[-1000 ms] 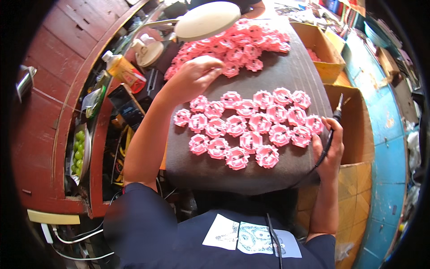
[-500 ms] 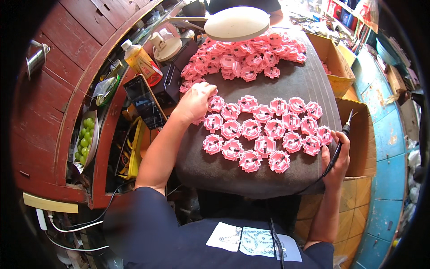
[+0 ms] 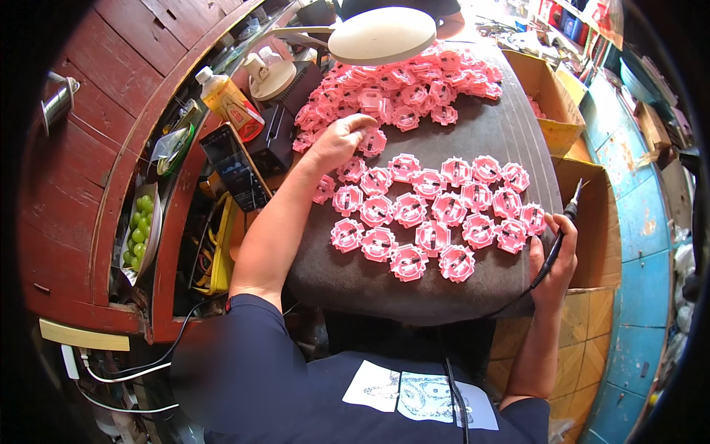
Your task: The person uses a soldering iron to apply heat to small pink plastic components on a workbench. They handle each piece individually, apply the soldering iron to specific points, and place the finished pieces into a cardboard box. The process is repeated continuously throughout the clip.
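While left hand (image 3: 339, 143) pinches part (image 3: 375, 143), right (image 3: 558, 259) holds iron (image 3: 570, 210).

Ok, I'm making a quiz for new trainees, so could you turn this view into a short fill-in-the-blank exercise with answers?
1. The right hand holds a corded tool, coloured mostly ____.
2. The left hand is right at a ____ part.
3. A phone is to the person's ____ of the dark table.
4. The round fruits are ____.

Missing words: black; pink; left; green.
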### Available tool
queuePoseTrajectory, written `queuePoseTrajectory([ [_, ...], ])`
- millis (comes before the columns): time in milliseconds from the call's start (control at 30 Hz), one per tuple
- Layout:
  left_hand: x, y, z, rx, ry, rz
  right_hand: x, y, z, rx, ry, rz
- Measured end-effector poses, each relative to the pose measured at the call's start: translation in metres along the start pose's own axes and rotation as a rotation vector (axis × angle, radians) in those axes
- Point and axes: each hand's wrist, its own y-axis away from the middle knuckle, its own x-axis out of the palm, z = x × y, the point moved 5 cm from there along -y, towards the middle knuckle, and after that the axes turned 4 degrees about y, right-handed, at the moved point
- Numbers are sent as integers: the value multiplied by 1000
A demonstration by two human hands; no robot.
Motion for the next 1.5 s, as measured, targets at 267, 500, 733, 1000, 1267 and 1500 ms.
queuePoseTrajectory([
  [267, 22, 15, -6, 310, -535, -28, -1, 1, 0, 18, 13, -6],
  [500, 23, 54, -17, 243, -551, -54, -1, 0, 1, 3, 13, -10],
  [733, 12, 84, -48, 396, -698, -235, 0, 0, 3, -50, 38, -27],
  [1000, 118, 193, -114, 515, -669, 49, -1, 0, 2, -15, 4, -21],
  [1267, 114, 191, -100, 475, -581, -4, -1, 2, 1, -35, 15, -26],
  [1500, 129, 193, -114, 534, -532, -1, -3, 3, 0, -47, 26, -38],
])
